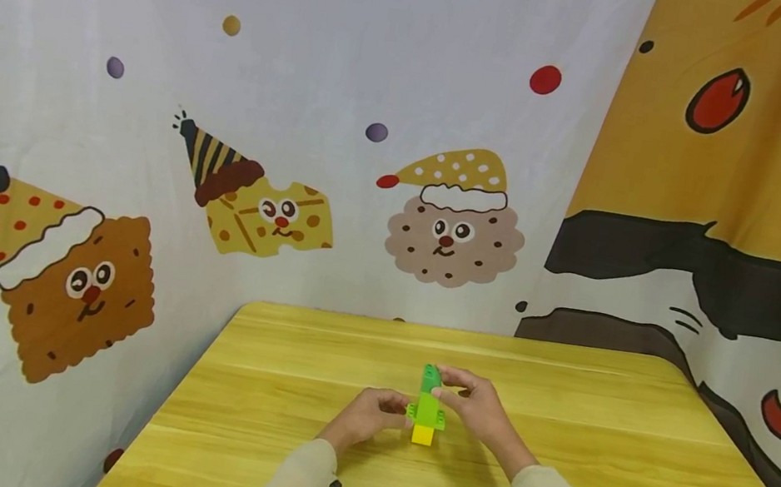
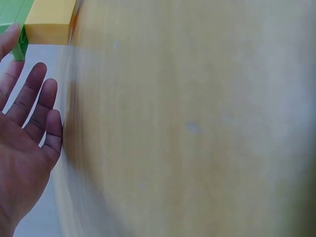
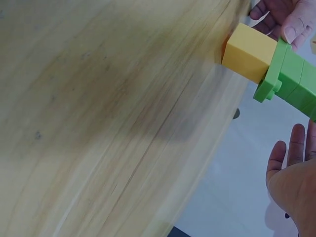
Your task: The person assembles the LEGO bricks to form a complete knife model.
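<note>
A small upright tower of toy building bricks stands on the wooden table (image 1: 258, 417). At its foot is a yellow brick (image 1: 421, 435). Above that, a wider light-green plate (image 3: 272, 74) sticks out on both sides. More green bricks (image 1: 427, 407) rise from it, up to a darker green sloped brick (image 1: 428, 379) at the top. My left hand (image 1: 366, 417) pinches the plate's left end between thumb and index finger, its other fingers spread. My right hand (image 1: 475, 408) holds the upper bricks from the right with thumb and index finger; the right wrist view cuts off that grip.
Behind the table hangs a pale cloth (image 1: 366, 4) printed with cartoon snacks. An orange and black printed section (image 1: 660, 166) hangs at the right. The table's far edge lies a short way beyond the tower.
</note>
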`<action>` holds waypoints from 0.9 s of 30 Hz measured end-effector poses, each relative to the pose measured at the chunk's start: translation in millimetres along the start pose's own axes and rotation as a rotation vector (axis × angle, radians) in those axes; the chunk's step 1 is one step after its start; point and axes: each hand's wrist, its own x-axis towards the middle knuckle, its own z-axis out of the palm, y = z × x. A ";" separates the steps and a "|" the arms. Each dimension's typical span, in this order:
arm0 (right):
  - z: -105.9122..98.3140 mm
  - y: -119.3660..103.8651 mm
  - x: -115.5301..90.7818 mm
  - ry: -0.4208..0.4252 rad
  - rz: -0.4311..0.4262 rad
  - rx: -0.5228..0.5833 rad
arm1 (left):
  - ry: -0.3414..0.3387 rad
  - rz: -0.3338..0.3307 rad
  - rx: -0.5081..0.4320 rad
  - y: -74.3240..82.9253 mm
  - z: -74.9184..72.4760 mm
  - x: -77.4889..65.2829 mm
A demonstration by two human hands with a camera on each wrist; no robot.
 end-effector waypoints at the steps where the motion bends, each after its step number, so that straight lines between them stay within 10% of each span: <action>1: 0.4 -0.5 0.3 -0.002 0.000 0.004 | 0.000 0.005 0.001 -0.2 -0.2 0.1; 27: 7.9 8.2 11.3 0.050 0.033 0.081 | 0.029 0.109 -0.028 -0.9 0.7 3.0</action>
